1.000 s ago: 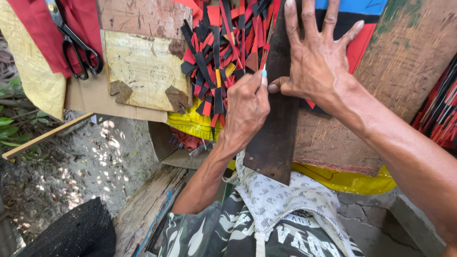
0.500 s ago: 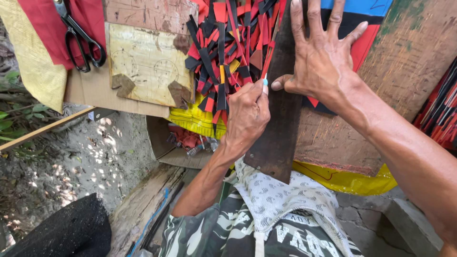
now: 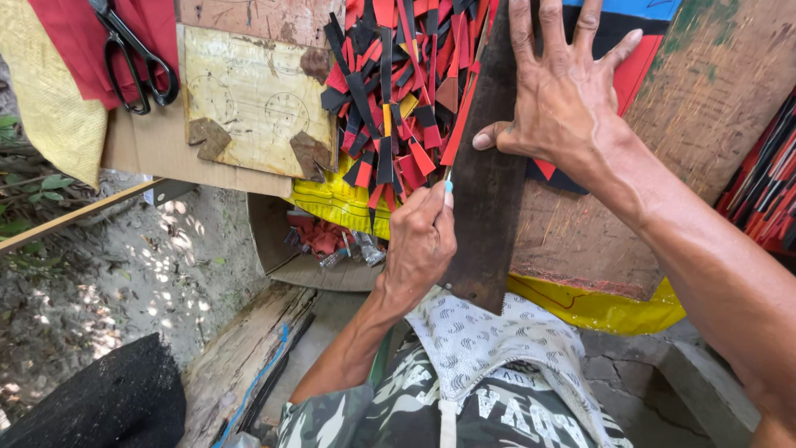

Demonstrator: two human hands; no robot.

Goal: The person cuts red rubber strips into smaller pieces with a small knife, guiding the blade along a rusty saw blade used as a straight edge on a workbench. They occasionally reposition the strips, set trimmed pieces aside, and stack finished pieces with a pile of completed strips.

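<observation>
1. Soft daylight is lighting the scene evenly, without glare.
2. Dappled sun patches are falling on the ground (image 3: 124, 282) at lower left.
3. Focus is holding sharp at the centre.
4. Wide-angle distortion is stretching the right forearm (image 3: 713, 282) near the edge.

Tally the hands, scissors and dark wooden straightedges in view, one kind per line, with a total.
Bare hands: 2, left hand and right hand
Black-handled scissors: 1
Dark wooden straightedge board: 1
Total: 4

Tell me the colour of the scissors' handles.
Black, on the scissors lying on red cloth; head view.
</observation>
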